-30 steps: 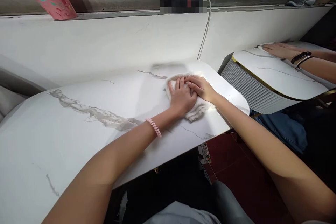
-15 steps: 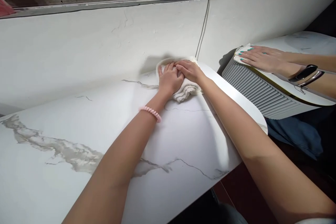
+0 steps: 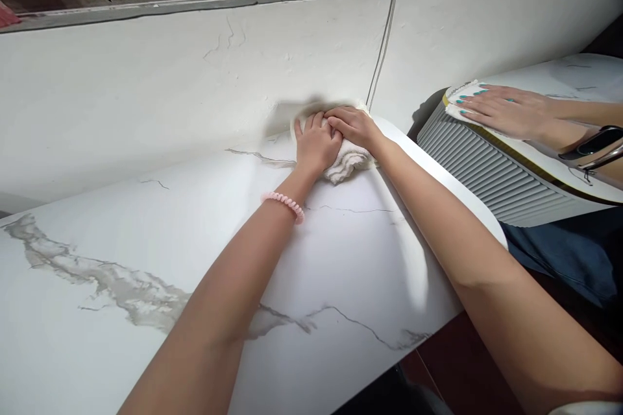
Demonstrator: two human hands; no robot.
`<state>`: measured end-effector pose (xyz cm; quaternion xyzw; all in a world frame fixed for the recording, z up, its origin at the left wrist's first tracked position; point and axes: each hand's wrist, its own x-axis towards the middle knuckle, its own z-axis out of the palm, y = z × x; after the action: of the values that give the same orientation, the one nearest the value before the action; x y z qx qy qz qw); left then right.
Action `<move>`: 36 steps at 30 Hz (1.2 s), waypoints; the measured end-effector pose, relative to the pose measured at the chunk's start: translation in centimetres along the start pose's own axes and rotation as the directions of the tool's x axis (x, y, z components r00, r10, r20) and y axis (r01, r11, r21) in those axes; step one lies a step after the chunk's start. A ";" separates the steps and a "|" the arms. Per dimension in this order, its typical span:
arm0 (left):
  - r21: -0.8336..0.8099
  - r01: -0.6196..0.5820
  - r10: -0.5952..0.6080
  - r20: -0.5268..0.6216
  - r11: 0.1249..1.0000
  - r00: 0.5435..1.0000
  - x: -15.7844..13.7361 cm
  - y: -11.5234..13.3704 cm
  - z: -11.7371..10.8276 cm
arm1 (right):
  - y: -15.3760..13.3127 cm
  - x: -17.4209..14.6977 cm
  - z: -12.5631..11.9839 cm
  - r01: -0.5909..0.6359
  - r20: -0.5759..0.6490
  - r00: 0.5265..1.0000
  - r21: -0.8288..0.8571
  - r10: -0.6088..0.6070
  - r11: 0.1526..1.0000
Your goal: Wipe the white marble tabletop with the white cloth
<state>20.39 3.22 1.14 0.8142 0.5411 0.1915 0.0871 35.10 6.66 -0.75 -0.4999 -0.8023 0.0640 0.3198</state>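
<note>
Left hand (image 3: 318,146) on white cloth (image 3: 348,167), marbled surface (image 3: 341,266); fingers extended, unclenched. Right hand (image 3: 357,128) beside it, also on cloth; can't tell if its fingers grip.

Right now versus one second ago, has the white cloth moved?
Yes: judged against the fixed wall, the white cloth has moved closer to it.

Wall: white all along, and fine cracks are shown in the plaster (image 3: 146,91).
Sill: a grey strip is run along the top (image 3: 121,13).
Right: a second table, gold-edged, is seen, its side ribbed (image 3: 491,175).
Floor: dark red is glimpsed below (image 3: 455,350).
</note>
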 end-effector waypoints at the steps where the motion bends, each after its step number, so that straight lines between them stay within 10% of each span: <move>1: 0.009 0.016 -0.016 0.004 1.000 1.000 -0.4 0.2 -0.1 | -0.3 -0.3 -0.1 0.010 0.006 1.000 -0.002 -0.010 1.000; 17: 0.033 -0.015 0.014 0.024 0.999 1.000 -10.9 7.1 0.0 | -5.5 -12.1 -4.9 -0.007 0.030 1.000 -0.002 0.007 1.000; 26: -0.026 -0.249 0.250 0.072 0.968 0.966 -14.5 11.0 0.4 | -7.5 -20.1 -8.6 -0.130 -0.056 0.990 -0.041 0.128 0.991; 36: -0.070 -0.251 0.252 0.016 0.966 0.968 -12.7 12.1 1.8 | -5.7 -19.2 -9.5 -0.190 -0.051 0.981 -0.016 0.189 0.982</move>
<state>27.03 -13.14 0.91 0.8752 0.4256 0.2090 0.0963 41.90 -14.39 0.46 -0.5787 -0.7437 0.0737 0.3266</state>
